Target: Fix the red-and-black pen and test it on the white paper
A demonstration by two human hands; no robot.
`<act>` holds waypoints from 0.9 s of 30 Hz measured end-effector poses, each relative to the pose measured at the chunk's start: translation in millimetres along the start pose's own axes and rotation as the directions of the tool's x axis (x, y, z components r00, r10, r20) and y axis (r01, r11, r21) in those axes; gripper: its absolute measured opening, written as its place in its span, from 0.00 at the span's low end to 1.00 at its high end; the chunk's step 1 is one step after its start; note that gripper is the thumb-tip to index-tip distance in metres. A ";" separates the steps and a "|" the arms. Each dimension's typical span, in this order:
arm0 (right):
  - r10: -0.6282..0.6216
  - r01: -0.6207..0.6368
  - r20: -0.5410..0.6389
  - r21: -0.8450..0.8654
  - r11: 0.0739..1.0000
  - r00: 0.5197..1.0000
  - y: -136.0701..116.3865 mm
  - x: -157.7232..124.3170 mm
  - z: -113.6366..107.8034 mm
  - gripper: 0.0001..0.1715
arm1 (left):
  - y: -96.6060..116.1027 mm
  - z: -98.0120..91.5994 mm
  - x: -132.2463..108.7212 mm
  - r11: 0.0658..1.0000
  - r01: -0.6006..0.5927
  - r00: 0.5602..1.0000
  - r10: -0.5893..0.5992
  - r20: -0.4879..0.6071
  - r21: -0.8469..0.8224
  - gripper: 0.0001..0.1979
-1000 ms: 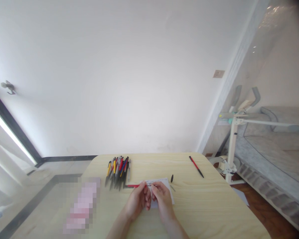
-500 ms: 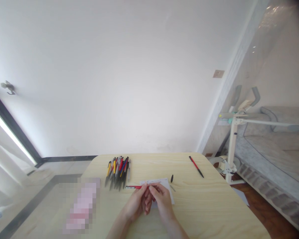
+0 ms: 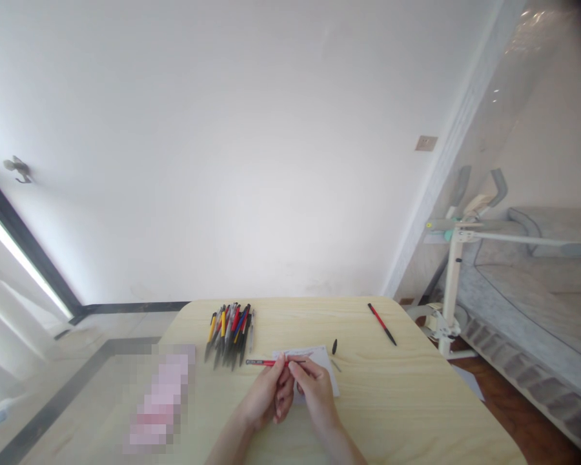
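Observation:
A red pen barrel with a dark clip end lies sideways in my left hand, whose thumb and fingers are closed round it. My right hand pinches at the barrel's right end, where a thin dark piece shows between the fingertips; its exact kind is hard to make out. Both hands meet above a white sheet of paper with faint marks. Just right of the paper lie a small black pen tip piece and a thin small part, perhaps a spring.
Several pens in yellow, red, blue, black and clear lie bunched at the table's back left. One red and black pen lies alone at the back right. The wooden table has rounded corners; exercise equipment stands beyond its right side.
My hands stay together over the paper, with the fingers shifting slightly. The thin dark piece at the barrel's right end shows more clearly now.

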State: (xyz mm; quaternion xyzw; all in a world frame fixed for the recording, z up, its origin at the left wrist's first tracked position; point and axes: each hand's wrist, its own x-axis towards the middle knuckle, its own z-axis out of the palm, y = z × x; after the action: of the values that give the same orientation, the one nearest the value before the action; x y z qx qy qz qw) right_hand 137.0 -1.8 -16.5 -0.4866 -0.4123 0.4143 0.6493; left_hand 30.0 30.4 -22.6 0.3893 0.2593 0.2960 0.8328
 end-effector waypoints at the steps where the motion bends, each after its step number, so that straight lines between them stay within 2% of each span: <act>1: -0.003 0.003 0.001 -0.006 1.000 1.000 -0.5 -0.3 0.2 0.16 | 0.0 0.2 -0.5 1.000 0.003 1.000 -0.003 -0.003 0.002 0.26; 9: 0.021 -0.021 -0.001 0.000 1.000 1.000 0.3 0.3 0.0 0.15 | 0.3 0.6 -1.0 1.000 0.021 1.000 -0.020 0.020 -0.010 0.25; 16: 0.046 -0.045 -0.025 0.025 0.999 0.999 4.9 2.6 -2.2 0.12 | -0.5 -0.7 0.1 0.998 0.029 0.996 -0.024 0.087 -0.053 0.26; 27: 0.112 -0.101 -0.069 0.146 0.984 0.991 10.8 4.7 -6.6 0.15 | 5.1 2.7 1.0 0.997 0.046 0.998 -0.042 0.050 -0.065 0.25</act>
State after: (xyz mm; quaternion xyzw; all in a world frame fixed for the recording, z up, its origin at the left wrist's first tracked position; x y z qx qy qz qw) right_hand 143.2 2.6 -27.7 -0.4761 -0.3301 0.4576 0.6746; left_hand 30.9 32.4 -17.3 0.3627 0.2374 0.2765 0.8577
